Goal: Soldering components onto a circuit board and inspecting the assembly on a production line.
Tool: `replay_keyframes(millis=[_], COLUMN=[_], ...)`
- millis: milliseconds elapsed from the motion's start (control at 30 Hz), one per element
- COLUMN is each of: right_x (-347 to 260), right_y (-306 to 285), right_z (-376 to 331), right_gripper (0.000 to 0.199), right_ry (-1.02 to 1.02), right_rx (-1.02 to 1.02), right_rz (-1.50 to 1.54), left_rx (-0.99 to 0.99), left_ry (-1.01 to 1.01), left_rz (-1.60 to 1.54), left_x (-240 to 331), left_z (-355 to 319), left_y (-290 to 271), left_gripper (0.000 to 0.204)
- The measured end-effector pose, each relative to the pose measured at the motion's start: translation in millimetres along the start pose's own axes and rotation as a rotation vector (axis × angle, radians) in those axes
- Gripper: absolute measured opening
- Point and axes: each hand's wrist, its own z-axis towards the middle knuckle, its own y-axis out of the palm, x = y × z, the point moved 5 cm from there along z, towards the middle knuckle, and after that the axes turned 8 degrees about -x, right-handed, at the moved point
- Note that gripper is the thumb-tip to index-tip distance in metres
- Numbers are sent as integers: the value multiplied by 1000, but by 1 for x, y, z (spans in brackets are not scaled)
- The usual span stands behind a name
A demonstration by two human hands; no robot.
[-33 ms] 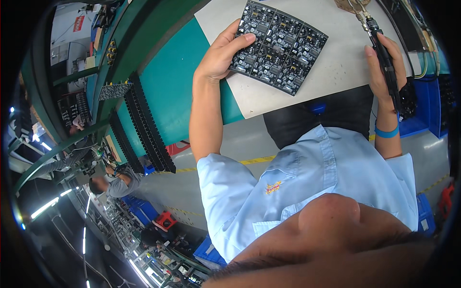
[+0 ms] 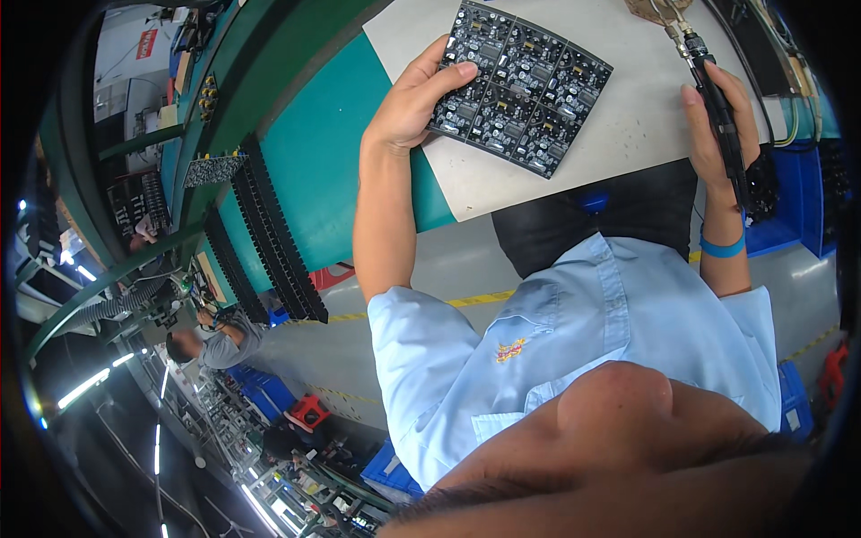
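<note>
In the head view, the left hand (image 2: 408, 103) gripped a black board (image 2: 520, 94) over a white sheet (image 2: 637, 112) on the bench (image 2: 327, 139). Farther right, the right hand (image 2: 708, 154) held a black tool (image 2: 720, 115). It seemed a holding step, with a steady grip needed next.

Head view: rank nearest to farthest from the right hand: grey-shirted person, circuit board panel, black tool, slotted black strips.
From the right hand:
1. Black tool: in its grip.
2. Circuit board panel: to its left, over the pale mat.
3. Slotted black strips: far left, at the green bench.
4. Grey-shirted person: farther off, in the left background.
</note>
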Motion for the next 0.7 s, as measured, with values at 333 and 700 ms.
replay_keyframes(millis=[333,700], right_x=[3,4], right_y=[0,1], right_z=[-2,-5], right_gripper=[39,38], right_ry=[-5,-1], right_rx=[-8,-15], right_rz=[-7,-29], left_rx=[18,25], left_ry=[9,-101], left_rz=[55,53], left_x=[-1,-1], left_z=[0,-3], left_y=[0,-27], left_gripper=[40,84])
